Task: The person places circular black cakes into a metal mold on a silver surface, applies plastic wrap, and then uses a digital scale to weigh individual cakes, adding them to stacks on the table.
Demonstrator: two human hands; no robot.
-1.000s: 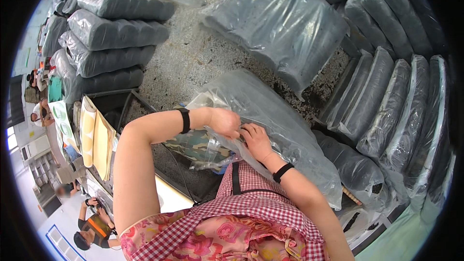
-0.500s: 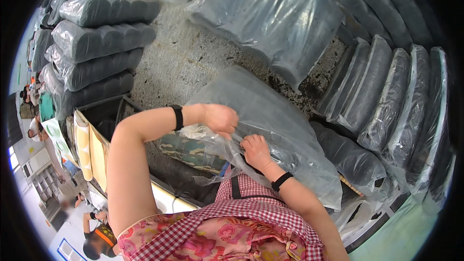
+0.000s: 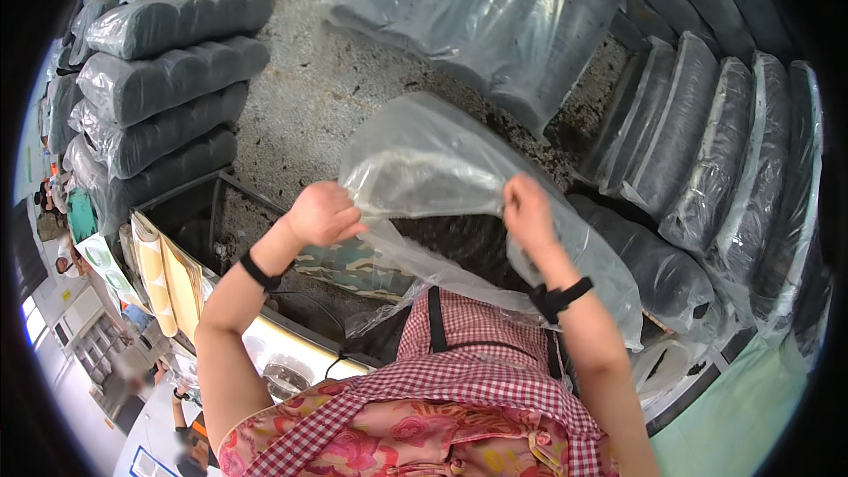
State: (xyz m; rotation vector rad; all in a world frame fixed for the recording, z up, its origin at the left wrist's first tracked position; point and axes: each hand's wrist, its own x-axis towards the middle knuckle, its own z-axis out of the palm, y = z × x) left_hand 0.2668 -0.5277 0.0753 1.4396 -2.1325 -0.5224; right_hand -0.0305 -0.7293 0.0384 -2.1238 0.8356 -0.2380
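A large clear plastic bag [image 3: 415, 137] lies in front of me, its mouth spread wide between my hands. Dark, crumbly contents [image 3: 464, 243] show through the opening. My left hand [image 3: 327, 215] is closed on the left side of the bag's rim. On the right side, my right hand [image 3: 528, 212] pinches the opposite edge, slightly blurred. Loose plastic droops below the mouth over my checked apron [image 3: 486, 327]. Beside the bag on the left is a camouflage-patterned cloth [image 3: 349, 267], partly covered by the plastic.
Plastic-wrapped dark rolls [image 3: 172, 75] are stacked at the far left. More wrapped rolls [image 3: 680, 137] stand along the right. A big wrapped bundle [image 3: 477, 13] lies ahead on the speckled floor [image 3: 300, 106]. Rolled label sheets [image 3: 155, 269] stand at left by a dark bin [image 3: 190, 208].
My hands were close together at the gathered plastic; now they have moved apart. The bag's mouth has opened, exposing the dark contents.
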